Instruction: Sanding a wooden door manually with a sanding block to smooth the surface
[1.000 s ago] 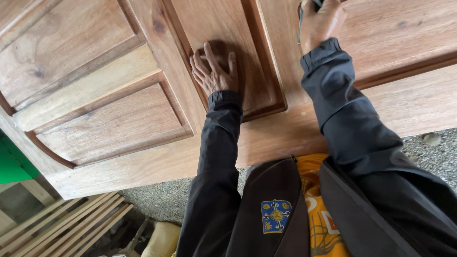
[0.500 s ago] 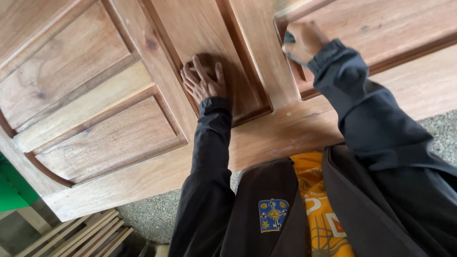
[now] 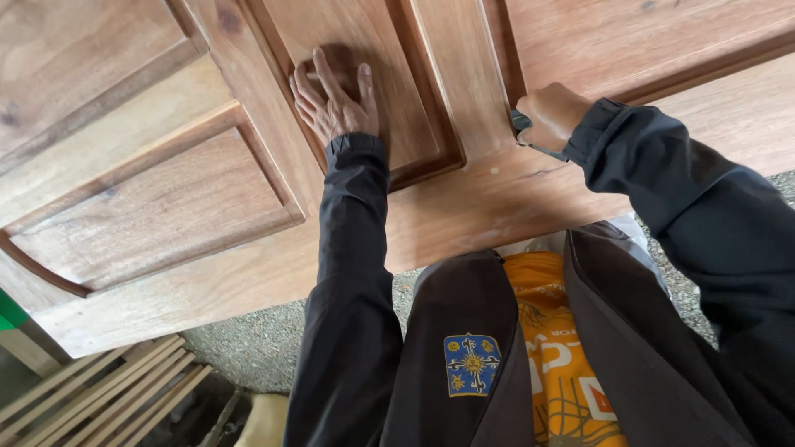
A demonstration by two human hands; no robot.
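Hands are seen from above on a large wooden panelled door (image 3: 207, 273) that is laid flat, with its near edge close to the person's body. The left hand (image 3: 335, 99) is pressed flat on a raised centre panel (image 3: 356, 50), with the fingers spread wide and nothing held in it. The right hand (image 3: 553, 114) is closed around a small dark tool (image 3: 523, 126), of which only a short part is shown at the thumb side; its kind cannot be told. The tool is set against the corner where the upright stile (image 3: 464, 74) is met by the bottom rail (image 3: 497, 199). Both arms are covered by dark sleeves (image 3: 348, 273), and an orange shirt (image 3: 563, 356) is shown under an open dark jacket with an embroidered badge (image 3: 472, 364). Grey gravel ground (image 3: 248, 348) is seen below the door's edge, and wooden slats (image 3: 108, 397) are stacked at the lower left
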